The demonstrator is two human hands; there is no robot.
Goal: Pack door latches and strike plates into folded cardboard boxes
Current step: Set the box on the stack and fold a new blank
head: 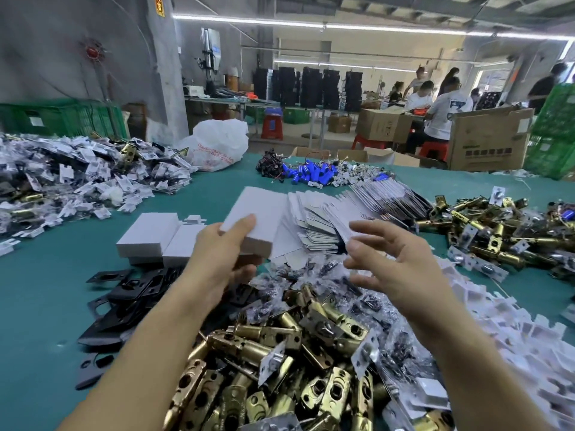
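Our left hand (217,253) grips a folded white box (258,213) above the table (46,290); our right hand (395,262) hangs open at 3 o'clock. We judge the box packed: next we set it by the finished boxes (149,234) at 9 o'clock, then take a latch from the latches (280,353) at 6 o'clock.

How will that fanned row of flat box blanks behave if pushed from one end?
Likely slides apart rather than moving as one: the flat box blanks lie loosely overlapped, unbound. Each looks thin, so probably light and bendy. The smooth green table probably offers little grip.
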